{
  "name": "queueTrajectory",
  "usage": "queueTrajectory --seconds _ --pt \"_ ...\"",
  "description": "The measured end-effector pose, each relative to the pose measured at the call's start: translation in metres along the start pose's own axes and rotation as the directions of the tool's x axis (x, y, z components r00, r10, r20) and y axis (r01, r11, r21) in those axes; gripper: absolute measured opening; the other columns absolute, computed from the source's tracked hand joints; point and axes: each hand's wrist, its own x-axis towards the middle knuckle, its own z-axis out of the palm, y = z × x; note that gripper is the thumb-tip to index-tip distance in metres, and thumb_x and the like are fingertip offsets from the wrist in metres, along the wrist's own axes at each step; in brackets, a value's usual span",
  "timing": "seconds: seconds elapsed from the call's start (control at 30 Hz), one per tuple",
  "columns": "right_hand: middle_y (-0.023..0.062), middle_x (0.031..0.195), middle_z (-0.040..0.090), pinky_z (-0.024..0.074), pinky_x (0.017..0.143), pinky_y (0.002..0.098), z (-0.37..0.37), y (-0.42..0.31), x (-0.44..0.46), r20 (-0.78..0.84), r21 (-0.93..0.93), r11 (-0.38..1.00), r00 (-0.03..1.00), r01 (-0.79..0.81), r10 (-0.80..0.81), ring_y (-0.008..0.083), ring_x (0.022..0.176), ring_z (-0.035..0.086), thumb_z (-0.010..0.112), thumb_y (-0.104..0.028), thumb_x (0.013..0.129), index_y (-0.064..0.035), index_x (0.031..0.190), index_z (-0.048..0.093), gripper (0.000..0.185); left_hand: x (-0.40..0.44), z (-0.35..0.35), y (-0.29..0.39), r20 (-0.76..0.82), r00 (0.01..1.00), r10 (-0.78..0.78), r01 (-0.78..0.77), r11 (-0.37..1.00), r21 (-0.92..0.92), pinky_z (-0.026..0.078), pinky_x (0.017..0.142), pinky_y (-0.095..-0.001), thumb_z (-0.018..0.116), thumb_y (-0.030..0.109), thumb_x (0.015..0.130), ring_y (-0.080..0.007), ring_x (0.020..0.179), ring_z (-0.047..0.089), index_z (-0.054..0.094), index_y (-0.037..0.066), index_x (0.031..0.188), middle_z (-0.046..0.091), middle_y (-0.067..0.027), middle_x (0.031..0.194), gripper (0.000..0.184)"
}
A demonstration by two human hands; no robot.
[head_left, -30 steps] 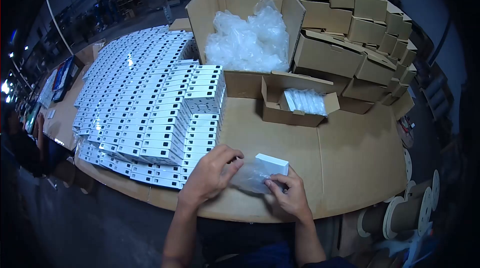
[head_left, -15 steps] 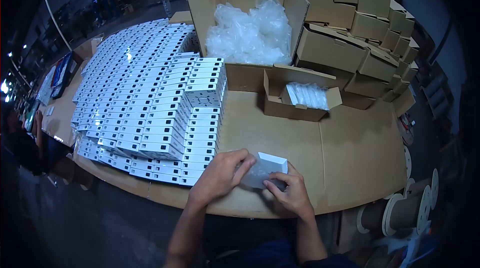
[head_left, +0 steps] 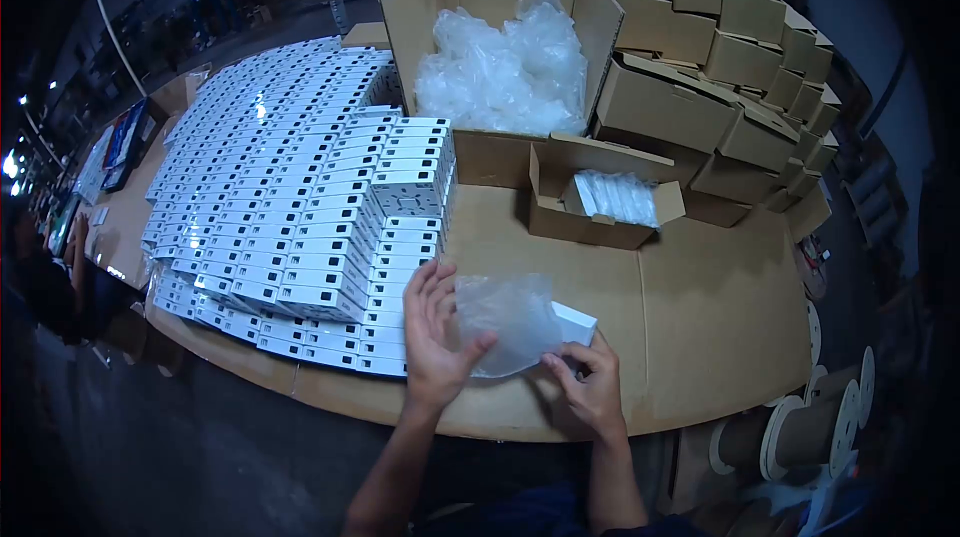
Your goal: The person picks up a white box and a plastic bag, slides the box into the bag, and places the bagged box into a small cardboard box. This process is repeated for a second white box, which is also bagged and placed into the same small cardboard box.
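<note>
A clear plastic bag [head_left: 508, 322] hangs spread out between my two hands above the cardboard-covered table. My right hand [head_left: 590, 387] pinches a flat white box [head_left: 574, 324] together with the right edge of the bag. Part of the box shows beyond the bag; whether any of it is inside is unclear. My left hand [head_left: 435, 342] is open at the bag's left side, fingers raised and apart, with the thumb against the film. Just beyond that hand rise stacked white boxes [head_left: 300, 207] with dark square marks on their edges.
An open small carton [head_left: 590, 227] holds several plastic-wrapped white pieces. Behind it, a large carton [head_left: 430, 17] is full of crumpled clear bags [head_left: 500, 72]. Brown cartons [head_left: 665, 102] are piled at the right, cable spools [head_left: 815, 437] lower right. Another person [head_left: 50, 277] is at far left.
My left hand has let go of its pinch, opened and moved left and up. The bag has spread wider, and the white box has shifted slightly right.
</note>
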Motion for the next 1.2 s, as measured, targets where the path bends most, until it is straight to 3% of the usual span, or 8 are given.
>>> queueTrajectory --seconds 0.13,0.27,0.47,0.6,0.83,0.93,0.97,1.2 --pt "0.0152 0.103 0.065 0.0538 0.08 0.0333 0.002 0.003 0.005 -0.102 0.038 0.995 0.991 0.093 -0.089 0.025 0.094 0.068 0.081 -0.001 0.083 0.0045 0.092 0.076 0.012 -0.027 0.006 0.001 0.185 0.902 -0.389 0.415 0.901 -0.129 0.043 0.114 -0.0377 0.091 0.008 0.077 -0.0254 0.136 0.05 0.022 -0.001 0.156 0.047 -0.0196 0.147 0.106" --pt "0.0172 0.108 0.065 0.0537 0.086 0.0359 0.0 0.007 0.003 -0.025 -0.019 0.985 0.985 0.171 -0.172 0.0278 0.1 0.067 0.085 -0.005 0.081 0.0044 0.098 0.075 0.022 -0.03 0.006 -0.003 0.175 0.877 -0.448 0.438 0.894 0.098 0.052 0.102 -0.0325 0.09 0.008 0.078 -0.0185 0.117 0.065 0.052 -0.002 0.138 0.067 -0.0127 0.126 0.072" --pt "0.0146 0.117 0.065 0.0504 0.096 0.0346 -0.02 0.011 0.014 -0.197 0.193 0.976 0.978 0.102 -0.064 0.0254 0.111 0.064 0.063 -0.006 0.097 -0.0007 0.116 0.074 0.023 -0.036 -0.008 -0.005 0.071 0.949 -0.307 0.286 0.934 0.213 0.055 0.094 -0.0318 0.091 0.01 0.075 -0.0165 0.103 0.071 0.065 -0.002 0.121 0.075 -0.0109 0.111 0.053" --pt "0.0135 0.116 0.062 0.0525 0.087 0.0313 -0.036 -0.02 0.043 -0.394 0.176 0.918 0.88 0.356 -0.266 0.0191 0.098 0.062 0.063 0.0 0.097 -0.0008 0.133 0.06 0.036 -0.041 -0.017 -0.01 0.15 0.949 -0.278 0.234 0.937 0.259 0.058 0.091 -0.0333 0.091 0.009 0.075 -0.0184 0.1 0.073 0.067 -0.003 0.123 0.076 -0.0125 0.11 0.055" --pt "0.0145 0.113 0.06 0.0536 0.075 0.0235 -0.05 -0.076 0.08 0.024 0.269 0.825 0.853 0.497 -0.522 0.0178 0.095 0.064 0.065 0.014 0.086 0.0015 0.097 0.075 0.019 -0.042 -0.013 -0.005 0.225 0.951 -0.213 0.101 0.9 0.424 0.06 0.083 -0.0344 0.09 0.014 0.073 -0.0246 0.094 0.077 0.066 -0.001 0.121 0.077 -0.0158 0.101 0.056" --pt "0.0239 0.118 0.065 0.0528 0.091 0.0394 -0.043 -0.081 0.097 0.254 0.285 0.787 0.748 0.548 -0.613 0.031 0.108 0.065 0.062 -0.017 0.098 0.0012 0.103 0.076 0.024 -0.041 -0.013 -0.012 0.224 0.951 -0.214 0.087 0.878 0.47 0.06 0.08 -0.0367 0.09 0.018 0.073 -0.0266 0.091 0.077 0.065 -0.002 0.116 0.076 -0.0162 0.098 0.053" --pt "0.0271 0.119 0.066 0.0493 0.098 0.0437 -0.038 -0.076 0.096 0.291 0.343 0.819 0.778 0.459 -0.557 0.0363 0.111 0.064 0.046 -0.047 0.104 0.0016 0.107 0.076 0.057 -0.041 -0.013 -0.014 0.212 0.961 -0.179 0.053 0.868 0.493 0.06 0.08 -0.0385 0.09 0.02 0.073 -0.029 0.091 0.076 0.062 -0.002 0.113 0.075 -0.0175 0.099 0.053" --pt "0.0237 0.127 0.061 0.0438 0.104 0.0414 -0.013 -0.063 0.092 0.343 0.489 0.836 0.826 0.25 -0.448 0.0347 0.118 0.06 0.016 -0.074 0.101 0.0045 0.118 0.072 0.098 -0.035 -0.01 -0.001 0.181 0.959 -0.218 0.106 0.869 0.483 0.06 0.086 -0.0387 0.091 0.022 0.074 -0.0284 0.1 0.075 0.06 -0.002 0.125 0.074 -0.019 0.109 0.065"
